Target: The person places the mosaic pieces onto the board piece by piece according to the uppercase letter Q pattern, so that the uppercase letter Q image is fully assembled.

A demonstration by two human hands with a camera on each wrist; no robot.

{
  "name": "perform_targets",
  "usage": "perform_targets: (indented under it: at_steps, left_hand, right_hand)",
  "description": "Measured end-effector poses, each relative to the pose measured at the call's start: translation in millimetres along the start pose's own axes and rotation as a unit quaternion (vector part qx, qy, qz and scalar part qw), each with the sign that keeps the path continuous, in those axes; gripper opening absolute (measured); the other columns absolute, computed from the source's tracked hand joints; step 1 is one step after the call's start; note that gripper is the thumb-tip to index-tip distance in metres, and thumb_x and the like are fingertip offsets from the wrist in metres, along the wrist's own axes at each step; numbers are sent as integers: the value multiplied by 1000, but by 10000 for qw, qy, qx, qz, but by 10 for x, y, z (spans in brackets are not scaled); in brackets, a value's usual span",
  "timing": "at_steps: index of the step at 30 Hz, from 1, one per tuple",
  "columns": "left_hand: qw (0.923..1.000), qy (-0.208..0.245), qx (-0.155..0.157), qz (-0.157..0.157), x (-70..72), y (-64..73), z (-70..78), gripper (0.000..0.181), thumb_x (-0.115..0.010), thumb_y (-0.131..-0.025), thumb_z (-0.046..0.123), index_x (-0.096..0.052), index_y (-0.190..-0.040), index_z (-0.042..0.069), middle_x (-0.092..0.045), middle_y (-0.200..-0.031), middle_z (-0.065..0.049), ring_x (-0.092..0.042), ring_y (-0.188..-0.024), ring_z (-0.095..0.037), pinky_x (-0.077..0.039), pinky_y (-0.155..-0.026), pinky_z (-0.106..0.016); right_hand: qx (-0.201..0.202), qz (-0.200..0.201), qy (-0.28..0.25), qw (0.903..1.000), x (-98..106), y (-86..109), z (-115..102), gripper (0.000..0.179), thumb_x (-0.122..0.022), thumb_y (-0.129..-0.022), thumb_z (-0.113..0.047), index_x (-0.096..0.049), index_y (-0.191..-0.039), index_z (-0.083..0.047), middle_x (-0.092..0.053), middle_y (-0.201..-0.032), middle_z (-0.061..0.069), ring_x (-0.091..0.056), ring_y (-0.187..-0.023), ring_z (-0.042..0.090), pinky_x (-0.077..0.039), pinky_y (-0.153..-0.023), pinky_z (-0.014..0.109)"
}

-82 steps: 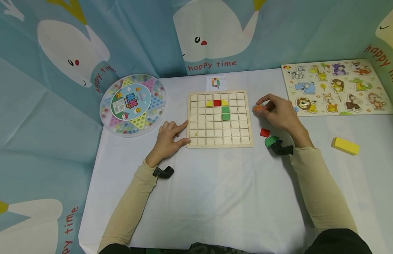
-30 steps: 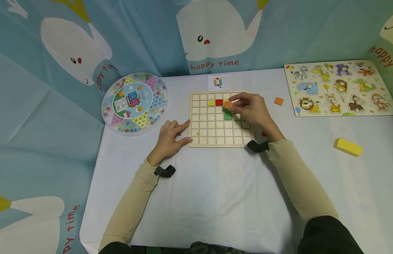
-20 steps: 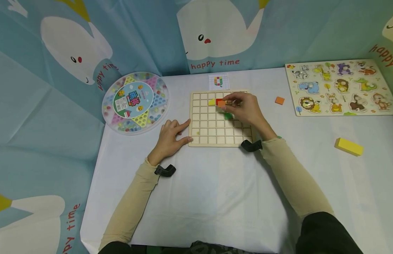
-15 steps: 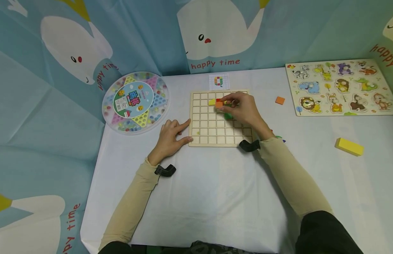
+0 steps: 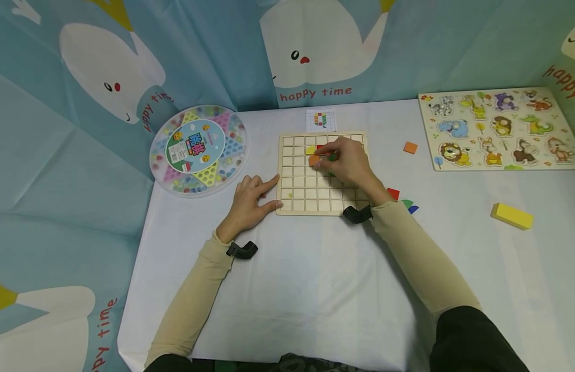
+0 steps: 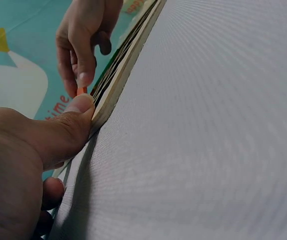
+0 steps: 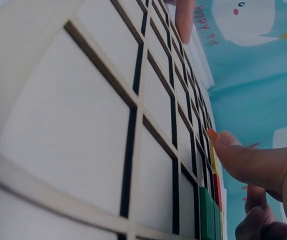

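A wooden grid board (image 5: 310, 199) lies mid-table. My right hand (image 5: 350, 161) pinches an orange square tile (image 5: 313, 160) between thumb and fingertips over the grid, just below a yellow piece (image 5: 310, 150). Beside that yellow piece a red square (image 5: 321, 148) is partly hidden by my fingers. Green squares (image 7: 207, 212) stand in the grid in the right wrist view; my hand mostly covers them in the head view. My left hand (image 5: 247, 209) rests at the board's left edge, index finger stretched out and thumb on the lower left corner.
Behind the board lies a small pattern card (image 5: 321, 120). To the right are an orange tile (image 5: 410, 148), a red tile (image 5: 393, 194), green (image 5: 407, 203) and blue (image 5: 413, 209) pieces, a yellow block (image 5: 512, 216) and an animal puzzle (image 5: 498, 129). A round game box (image 5: 199, 152) sits left.
My right hand has brought an orange tile from the right of the board over the grid, then leftward to below the yellow piece. The left hand has stayed at the board's edge.
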State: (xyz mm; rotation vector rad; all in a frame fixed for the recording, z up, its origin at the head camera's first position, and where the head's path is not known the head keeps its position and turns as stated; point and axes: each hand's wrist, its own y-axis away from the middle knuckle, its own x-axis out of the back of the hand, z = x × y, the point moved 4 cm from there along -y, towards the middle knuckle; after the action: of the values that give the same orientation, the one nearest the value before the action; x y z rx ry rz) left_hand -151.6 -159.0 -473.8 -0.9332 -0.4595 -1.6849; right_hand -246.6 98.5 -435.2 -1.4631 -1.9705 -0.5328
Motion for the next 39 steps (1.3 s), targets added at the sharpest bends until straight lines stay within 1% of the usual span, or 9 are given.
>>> perform_targets:
  at_steps: [5,11,14,22,26,31,39]
  left_hand:
    - [10000,-11,-13,15,-2,-3,5,72,-87,-89,30,-58,-153,12,-46,-85,-5,-32,-84,-22,-22,-81,-37]
    - [10000,0,-18,29,2,-3,6,71,-87,-89,30,-59,-152,11,-46,-85,-5,-33,-83,-22,-22,-81,-38]
    - [10000,24,1,8,4,-2,4,71,-87,-89,30,-59,-152,11,-47,-85,-6,-33,-83,-23,-23,-82,-38]
    - [10000,2,68,-65,-1,-4,-1,72,-87,-90,31,-57,-154,13,-46,-85,-5,-32,-84,-23,-22,-82,-38]
    - [10000,39,59,-63,-2,-2,-1,73,-87,-90,30,-57,-154,12,-46,-85,-5,-32,-84,-23,-22,-82,-38]
    - [10000,57,57,-44,0,-2,-5,73,-87,-90,30,-57,-153,12,-46,-85,-5,-32,-84,-23,-22,-83,-38]
    - [10000,44,53,-45,3,-2,0,72,-87,-90,30,-57,-153,12,-46,-85,-5,-32,-84,-23,-22,-83,-38]
  right_hand:
    - [-77,-45,201,9998,-30,-5,-26,25,-86,-89,-15,-84,-113,-8,-69,-101,15,-60,-87,28,-44,-70,36]
    - [-81,48,296,9995,-51,-10,-39,24,-84,-88,-14,-84,-112,-7,-70,-102,16,-59,-86,28,-43,-68,36]
    - [-45,82,337,9994,-69,-18,-39,25,-84,-89,-15,-84,-112,-6,-71,-103,17,-59,-86,29,-42,-68,35]
    - [46,115,344,9993,-89,-40,-18,27,-88,-87,-16,-84,-112,-6,-70,-97,16,-60,-85,28,-41,-67,34]
    - [46,109,329,9994,-82,-35,-15,24,-86,-88,-16,-85,-110,-6,-70,-97,16,-61,-85,28,-42,-66,35]
    - [-21,85,361,9993,-81,-31,-16,21,-82,-91,-16,-85,-109,-7,-71,-99,16,-62,-88,29,-43,-67,35]
    - [-125,93,476,9987,-74,-42,-36,23,-84,-89,-21,-85,-108,-7,-71,-100,15,-60,-90,29,-42,-67,37]
